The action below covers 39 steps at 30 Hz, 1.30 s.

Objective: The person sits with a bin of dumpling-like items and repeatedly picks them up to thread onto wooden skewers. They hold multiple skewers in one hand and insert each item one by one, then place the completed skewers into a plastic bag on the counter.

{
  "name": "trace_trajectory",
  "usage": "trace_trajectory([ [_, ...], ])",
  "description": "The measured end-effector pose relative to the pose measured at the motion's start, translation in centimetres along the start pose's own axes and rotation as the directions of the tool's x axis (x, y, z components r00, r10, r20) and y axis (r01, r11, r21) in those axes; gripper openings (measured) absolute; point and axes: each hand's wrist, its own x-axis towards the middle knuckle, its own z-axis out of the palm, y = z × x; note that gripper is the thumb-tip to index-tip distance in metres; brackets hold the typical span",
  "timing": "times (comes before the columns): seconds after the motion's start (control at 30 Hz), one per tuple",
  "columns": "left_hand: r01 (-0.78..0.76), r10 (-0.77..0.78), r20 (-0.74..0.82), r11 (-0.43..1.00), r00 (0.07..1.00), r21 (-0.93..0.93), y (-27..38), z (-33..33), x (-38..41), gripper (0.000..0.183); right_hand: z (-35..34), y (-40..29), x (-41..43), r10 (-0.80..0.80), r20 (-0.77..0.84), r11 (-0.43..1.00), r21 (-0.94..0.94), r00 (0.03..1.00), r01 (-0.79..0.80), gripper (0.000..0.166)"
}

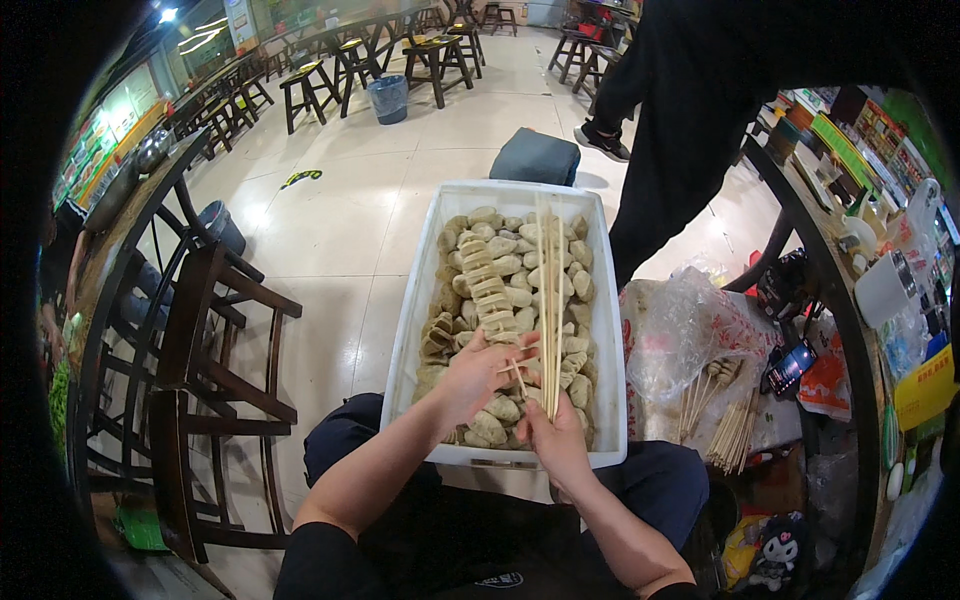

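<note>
A white plastic bin sits before me between my knees, filled with greyish, oval food pieces. My left hand is over its middle, closed around the lower end of a skewered, spiral-cut food piece. That piece is stretched out in rings and points away from me. In my right hand is a bundle of thin bamboo skewers, pointing away over the bin. A short stick end shows between my two hands. My fingers partly hide the pieces beneath them.
At right, a low surface holds a clear plastic bag, more bamboo skewers and a phone. A person's dark-trousered leg stands beyond the bin's right side, near a grey-blue cushioned stool. Wooden stools stand at left.
</note>
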Motion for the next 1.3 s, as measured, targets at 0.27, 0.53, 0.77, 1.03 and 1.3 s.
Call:
trace_trajectory([
  [0.27,-0.071,0.073,0.011,0.993,0.997,-0.09,4.2,-2.2,0.2,0.059,-0.8,-0.5,0.1,0.309,0.496,0.905,0.108,0.812,-0.411,0.031],
  [0.53,-0.16,0.3,-0.279,0.889,0.912,0.43,4.2,-3.5,-0.5,0.049,-0.8,-0.3,0.2,0.303,0.321,0.951,-0.166,0.897,-0.262,0.036],
  [0.77,-0.251,0.435,-0.234,0.797,0.87,0.549,4.8,-2.0,0.6,0.028,-1.4,-1.1,0.0,0.306,0.269,0.913,0.187,0.913,-0.361,0.036],
  [1.03,-0.049,0.277,-0.065,0.383,0.959,0.923,1.9,-1.4,15.0,0.044,-3.5,-3.7,0.2,0.018,-0.149,0.973,0.232,0.989,0.017,0.022],
  [1.3,0.261,0.511,-0.101,-0.252,0.853,0.932,-4.2,-1.0,23.2,0.038,-5.9,-4.4,0.2,0.062,-0.229,0.926,0.376,0.972,0.03,0.021],
])
